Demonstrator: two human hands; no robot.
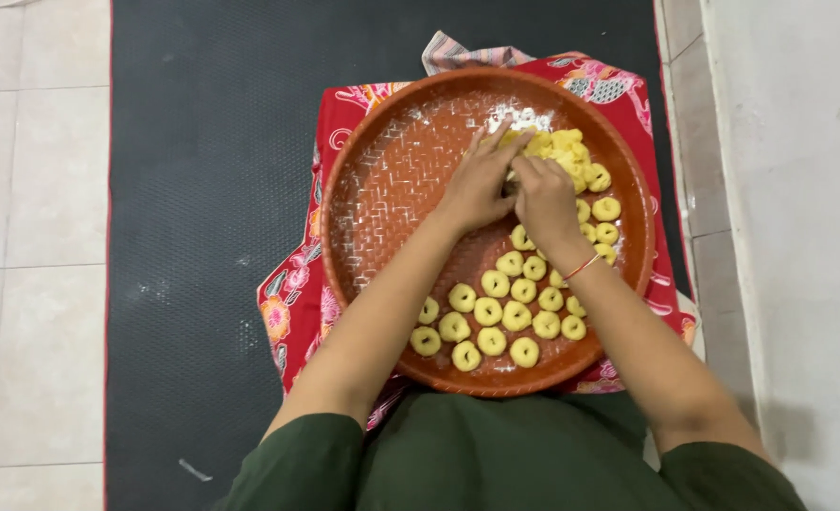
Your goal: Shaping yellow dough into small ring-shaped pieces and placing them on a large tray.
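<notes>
A big round brown tray (382, 189) with a woven pattern and a dusting of flour lies in front of me. Several small yellow dough rings (488, 311) sit in rows on its near part and along its right side. A lump of yellow dough (560, 149) rests at the far right of the tray. My left hand (477, 185) lies flat against the dough lump, fingers pointing away. Beside it, my right hand (543, 199) has its fingers curled on the dough; a thin red band circles the wrist.
The tray sits on a red flowered cloth (297, 303) over a black rubber mat (202, 189). Pale floor tiles (32, 237) lie left, a light wall (798, 189) right. My dark green clothing (496, 454) fills the bottom.
</notes>
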